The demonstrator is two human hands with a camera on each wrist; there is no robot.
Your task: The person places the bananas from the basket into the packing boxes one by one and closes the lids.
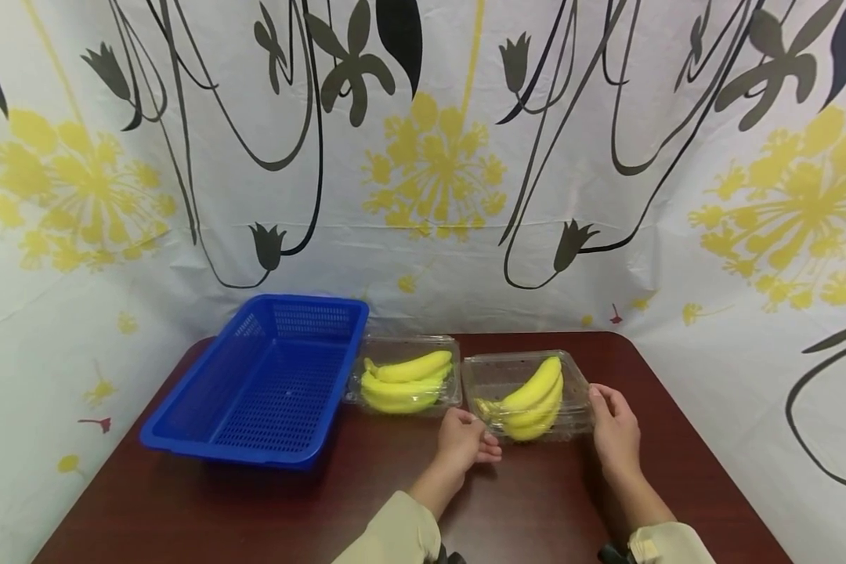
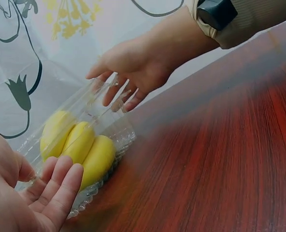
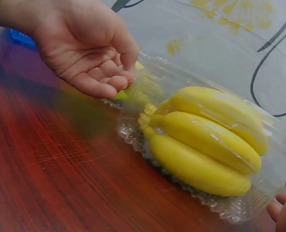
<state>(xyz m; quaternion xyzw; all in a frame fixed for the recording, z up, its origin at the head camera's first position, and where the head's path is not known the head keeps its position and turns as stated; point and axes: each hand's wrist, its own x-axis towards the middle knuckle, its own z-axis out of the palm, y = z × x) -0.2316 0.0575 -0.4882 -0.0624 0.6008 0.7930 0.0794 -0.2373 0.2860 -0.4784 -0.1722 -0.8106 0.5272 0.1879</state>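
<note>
A clear plastic clamshell box [image 1: 489,372] with a bunch of yellow bananas [image 1: 536,395] inside lies at the right of the table, its lid over the fruit. My left hand [image 1: 461,442] is at the box's near left corner, thumb and forefinger pinching the lid's edge while the other fingers stay loose. On the opposite side my right hand [image 1: 616,435] holds the right edge, thumb on top and fingers beside the wall. The left wrist view shows both hands [image 2: 138,63] at the two ends of the box, with the bananas [image 2: 80,145] between them.
A second clear box [image 1: 374,348] with bananas [image 1: 405,384] lies just left of the first. Further left stands a blue plastic basket [image 1: 229,454]. The dark red table [image 1: 395,486] meets a patterned cloth [image 1: 437,274] at its back.
</note>
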